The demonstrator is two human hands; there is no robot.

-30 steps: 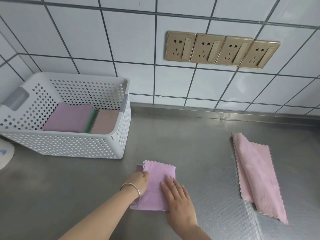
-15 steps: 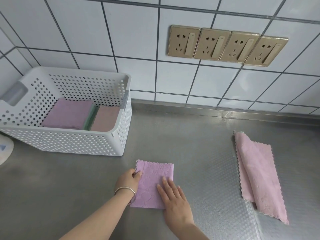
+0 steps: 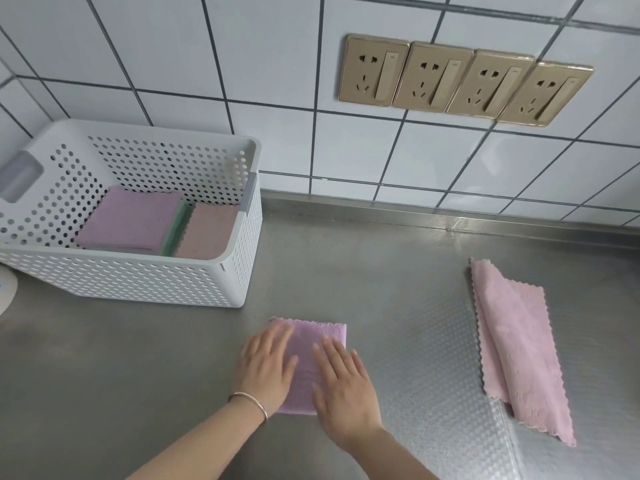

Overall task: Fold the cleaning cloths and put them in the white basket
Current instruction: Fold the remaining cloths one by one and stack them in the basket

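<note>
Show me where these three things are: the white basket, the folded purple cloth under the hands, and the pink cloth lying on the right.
white basket (image 3: 145, 282), head view, front perforated wall.
folded purple cloth (image 3: 320, 330), head view, bare far part beyond the fingers.
pink cloth (image 3: 519, 348), head view, middle of its top layer.

Both forearms cut off by the near edge. Left hand (image 3: 266, 367) and right hand (image 3: 341, 386) cover much of the folded purple cloth (image 3: 320, 332); its near edge mostly hidden. Green cloth (image 3: 176, 225) in white basket (image 3: 145, 278) shows only an edge. White round object (image 3: 5, 289) cropped at left. Left fingers motion-blurred.
</note>
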